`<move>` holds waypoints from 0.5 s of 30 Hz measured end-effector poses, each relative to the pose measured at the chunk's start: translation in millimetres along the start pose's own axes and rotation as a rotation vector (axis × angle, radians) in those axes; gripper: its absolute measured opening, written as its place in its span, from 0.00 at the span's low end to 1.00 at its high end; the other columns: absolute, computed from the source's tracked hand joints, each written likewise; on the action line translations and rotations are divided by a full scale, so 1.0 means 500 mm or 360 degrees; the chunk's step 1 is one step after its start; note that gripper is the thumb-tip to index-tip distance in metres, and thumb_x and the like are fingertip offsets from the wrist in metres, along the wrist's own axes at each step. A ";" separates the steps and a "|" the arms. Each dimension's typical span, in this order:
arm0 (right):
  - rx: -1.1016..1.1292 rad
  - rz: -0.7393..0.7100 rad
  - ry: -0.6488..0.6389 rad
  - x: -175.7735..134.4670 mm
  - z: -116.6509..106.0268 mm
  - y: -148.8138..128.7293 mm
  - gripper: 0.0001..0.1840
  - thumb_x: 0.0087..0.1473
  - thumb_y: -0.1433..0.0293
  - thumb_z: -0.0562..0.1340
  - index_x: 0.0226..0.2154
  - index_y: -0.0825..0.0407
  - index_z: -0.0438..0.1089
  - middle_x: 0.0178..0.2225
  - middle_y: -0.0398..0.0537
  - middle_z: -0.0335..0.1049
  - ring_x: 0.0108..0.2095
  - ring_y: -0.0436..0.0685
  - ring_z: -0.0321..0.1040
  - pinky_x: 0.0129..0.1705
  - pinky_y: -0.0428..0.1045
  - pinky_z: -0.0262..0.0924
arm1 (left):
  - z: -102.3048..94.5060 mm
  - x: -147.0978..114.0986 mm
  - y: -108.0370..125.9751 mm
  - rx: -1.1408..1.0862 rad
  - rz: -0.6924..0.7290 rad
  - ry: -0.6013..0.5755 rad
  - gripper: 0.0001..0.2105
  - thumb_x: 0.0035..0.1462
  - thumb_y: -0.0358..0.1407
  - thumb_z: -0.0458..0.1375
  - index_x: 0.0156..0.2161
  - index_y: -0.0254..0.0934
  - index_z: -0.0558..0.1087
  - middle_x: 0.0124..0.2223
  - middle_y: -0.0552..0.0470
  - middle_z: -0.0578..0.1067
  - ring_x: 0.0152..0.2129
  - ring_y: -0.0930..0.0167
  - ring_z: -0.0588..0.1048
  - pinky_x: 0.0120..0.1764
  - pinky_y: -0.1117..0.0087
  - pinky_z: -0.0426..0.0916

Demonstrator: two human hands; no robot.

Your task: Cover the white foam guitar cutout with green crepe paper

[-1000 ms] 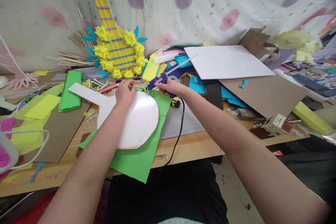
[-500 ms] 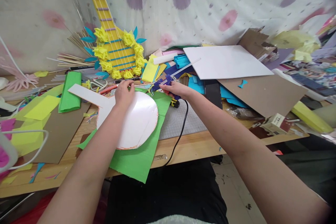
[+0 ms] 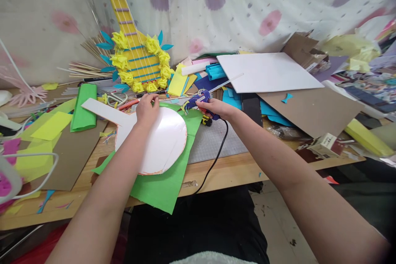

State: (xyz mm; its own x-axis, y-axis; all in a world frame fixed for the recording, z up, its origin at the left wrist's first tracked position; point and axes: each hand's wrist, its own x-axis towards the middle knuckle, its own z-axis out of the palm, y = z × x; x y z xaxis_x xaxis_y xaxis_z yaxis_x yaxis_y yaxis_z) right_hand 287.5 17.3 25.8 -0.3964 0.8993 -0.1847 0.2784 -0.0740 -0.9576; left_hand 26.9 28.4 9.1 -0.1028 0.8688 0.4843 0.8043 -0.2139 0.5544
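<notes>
A white guitar-shaped board with an orange-marked edge lies on a sheet of green paper. My left hand reaches across it, fingers curled at its far edge, closed on the green paper there; the fingertips are partly hidden. In my right hand is a blue hot glue gun, its nozzle pointing left over the paper near the board's upper right edge. A clear glue stick sticks out of the gun's back, and its black cord hangs over the table edge.
A yellow paper guitar with yellow flowers leans at the back. A grey cutting mat lies under the green paper's right side. White foam board and brown cardboard are at right, scissors and a green paper roll at left.
My right hand has drawn the glue gun slightly right and tilted it, nozzle lower. My left hand and the white board stay nearly where they were.
</notes>
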 end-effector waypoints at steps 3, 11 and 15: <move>0.0018 0.0005 -0.0002 -0.003 0.001 0.002 0.23 0.55 0.55 0.61 0.19 0.55 0.61 0.16 0.38 0.56 0.14 0.41 0.51 0.14 0.40 0.46 | 0.000 0.000 0.000 -0.0003 0.0003 0.0008 0.12 0.54 0.33 0.51 0.39 0.37 0.75 0.40 0.47 0.75 0.39 0.65 0.72 0.46 0.64 0.65; 0.0050 0.0008 0.0004 -0.004 0.001 0.004 0.24 0.53 0.53 0.62 0.19 0.54 0.60 0.16 0.38 0.56 0.15 0.42 0.51 0.14 0.40 0.48 | 0.000 0.000 -0.001 0.0000 0.0006 0.0014 0.11 0.54 0.33 0.51 0.39 0.38 0.75 0.40 0.48 0.75 0.38 0.65 0.72 0.46 0.64 0.65; 0.0050 0.0013 -0.0004 0.002 0.002 0.008 0.24 0.54 0.54 0.61 0.19 0.54 0.60 0.16 0.39 0.56 0.14 0.42 0.51 0.14 0.40 0.47 | 0.002 -0.001 -0.001 0.0016 -0.0001 0.0022 0.12 0.55 0.33 0.51 0.40 0.37 0.75 0.41 0.47 0.75 0.39 0.65 0.72 0.44 0.65 0.65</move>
State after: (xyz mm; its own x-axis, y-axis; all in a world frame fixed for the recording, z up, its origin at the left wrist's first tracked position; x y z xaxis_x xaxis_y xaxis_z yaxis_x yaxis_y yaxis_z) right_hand 287.3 17.5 21.6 -0.3963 0.8976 -0.1930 0.2542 -0.0947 -0.9625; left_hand 27.2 28.7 8.1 -0.1112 0.8627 0.4933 0.8102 -0.2087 0.5477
